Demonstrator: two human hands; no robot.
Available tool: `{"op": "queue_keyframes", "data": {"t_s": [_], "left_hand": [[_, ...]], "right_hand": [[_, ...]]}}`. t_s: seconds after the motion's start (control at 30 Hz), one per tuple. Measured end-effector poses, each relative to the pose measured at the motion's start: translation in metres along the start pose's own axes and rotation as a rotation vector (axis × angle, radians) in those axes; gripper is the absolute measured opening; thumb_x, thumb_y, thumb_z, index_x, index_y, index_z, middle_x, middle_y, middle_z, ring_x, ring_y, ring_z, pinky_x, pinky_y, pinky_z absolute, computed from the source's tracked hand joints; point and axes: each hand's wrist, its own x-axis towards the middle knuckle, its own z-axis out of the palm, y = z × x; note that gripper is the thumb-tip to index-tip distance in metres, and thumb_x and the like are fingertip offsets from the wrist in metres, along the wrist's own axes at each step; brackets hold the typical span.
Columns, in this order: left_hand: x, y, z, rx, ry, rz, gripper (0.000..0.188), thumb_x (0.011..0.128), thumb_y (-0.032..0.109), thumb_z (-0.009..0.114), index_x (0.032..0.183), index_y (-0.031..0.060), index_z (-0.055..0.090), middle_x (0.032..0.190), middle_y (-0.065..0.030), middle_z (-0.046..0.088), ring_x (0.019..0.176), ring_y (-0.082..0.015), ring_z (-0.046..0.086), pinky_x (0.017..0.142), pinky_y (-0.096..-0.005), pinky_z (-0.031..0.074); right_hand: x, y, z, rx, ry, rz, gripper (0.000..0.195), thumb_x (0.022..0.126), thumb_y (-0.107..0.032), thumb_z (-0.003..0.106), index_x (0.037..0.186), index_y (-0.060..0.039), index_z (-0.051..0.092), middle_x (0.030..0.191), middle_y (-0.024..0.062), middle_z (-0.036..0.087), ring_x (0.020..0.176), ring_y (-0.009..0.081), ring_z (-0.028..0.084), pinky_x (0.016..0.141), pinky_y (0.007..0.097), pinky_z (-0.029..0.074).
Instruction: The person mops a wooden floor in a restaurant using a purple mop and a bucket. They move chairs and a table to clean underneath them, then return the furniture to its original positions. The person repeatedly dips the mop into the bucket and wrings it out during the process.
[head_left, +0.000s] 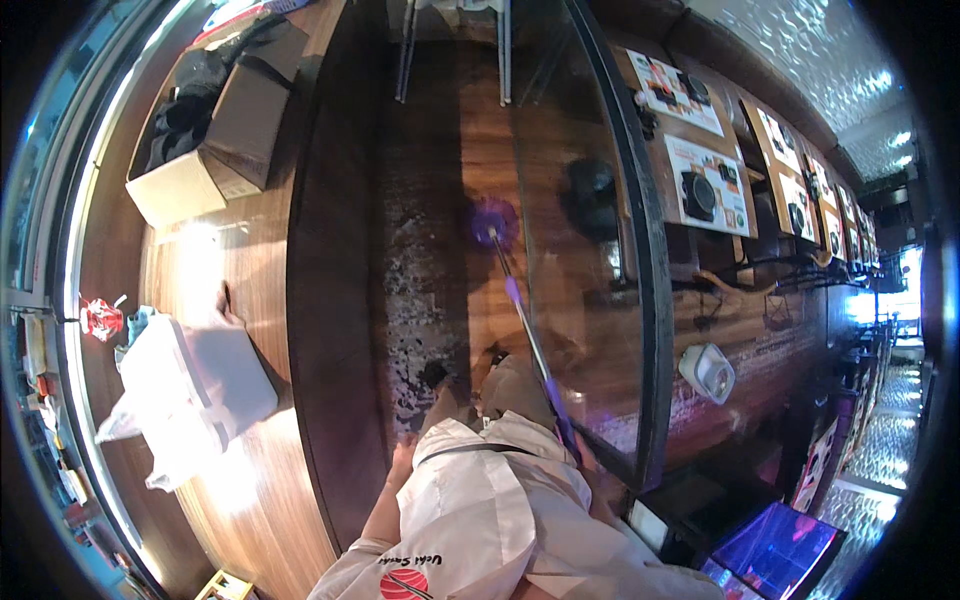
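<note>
A mop with a purple head (491, 223) rests on the wood-look floor ahead of my feet. Its metal and purple handle (534, 337) runs back to my right side. My right hand (586, 456), partly hidden by my white jacket, is closed around the handle's lower purple grip. My left hand (403, 454) hangs beside my left hip, near the dark side of the raised ledge; its fingers are too small to make out. Whitish foam or wet patches (420, 300) cover the floor on the left of the mop.
A glass panel with a black frame (652, 300) borders my right side. Past it are set tables (705, 180) and a white tub (706, 373). On the left wooden ledge (262, 247) stand a cardboard box (240, 127) and a white container (225, 367). Chair legs (504, 67) stand ahead.
</note>
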Motion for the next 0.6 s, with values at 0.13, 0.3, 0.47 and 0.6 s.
{"op": "queue_keyframes", "data": {"t_s": [0.13, 0.3, 0.47, 0.6], "left_hand": [[0.038, 0.076, -0.023, -0.063, -0.002, -0.031, 0.041, 0.095, 0.038, 0.06, 0.118, 0.0052, 0.065, 0.115, -0.0184, 0.07, 0.109, -0.0336, 0.067, 0.091, -0.0423, 0.051], [0.111, 0.085, -0.081, -0.155, 0.124, -0.002, 0.035, 0.095, 0.033, 0.063, 0.111, 0.0028, 0.068, 0.104, -0.0164, 0.073, 0.098, -0.0267, 0.07, 0.084, -0.0387, 0.052], [0.136, 0.156, -0.101, -0.288, 0.175, -0.003, 0.03, 0.096, 0.031, 0.062, 0.106, 0.0033, 0.07, 0.097, -0.0158, 0.073, 0.089, -0.0229, 0.069, 0.083, -0.0354, 0.052], [0.128, 0.233, -0.121, -0.276, 0.23, -0.166, 0.023, 0.095, 0.025, 0.063, 0.108, 0.0064, 0.069, 0.095, -0.0144, 0.073, 0.089, -0.0248, 0.071, 0.082, -0.0363, 0.053]], "right_hand": [[-0.012, -0.036, -0.035, -0.058, -0.127, 0.23, 0.051, 0.097, -0.032, 0.058, 0.141, -0.0081, 0.049, 0.118, 0.0237, 0.065, 0.107, 0.0364, 0.065, 0.089, 0.0421, 0.05], [0.102, -0.073, -0.017, -0.007, -0.132, 0.273, 0.053, 0.096, -0.033, 0.059, 0.142, -0.0085, 0.049, 0.117, 0.0234, 0.065, 0.107, 0.0358, 0.066, 0.089, 0.0419, 0.05], [0.334, -0.118, 0.005, 0.118, 0.175, 0.063, 0.052, 0.094, -0.028, 0.064, 0.14, -0.0075, 0.051, 0.117, 0.023, 0.066, 0.109, 0.0355, 0.065, 0.09, 0.0409, 0.05], [0.551, -0.243, 0.004, -0.011, 0.244, 0.005, 0.064, 0.091, -0.029, 0.066, 0.147, -0.0091, 0.043, 0.123, 0.0234, 0.064, 0.113, 0.0394, 0.063, 0.094, 0.0438, 0.049]]}}
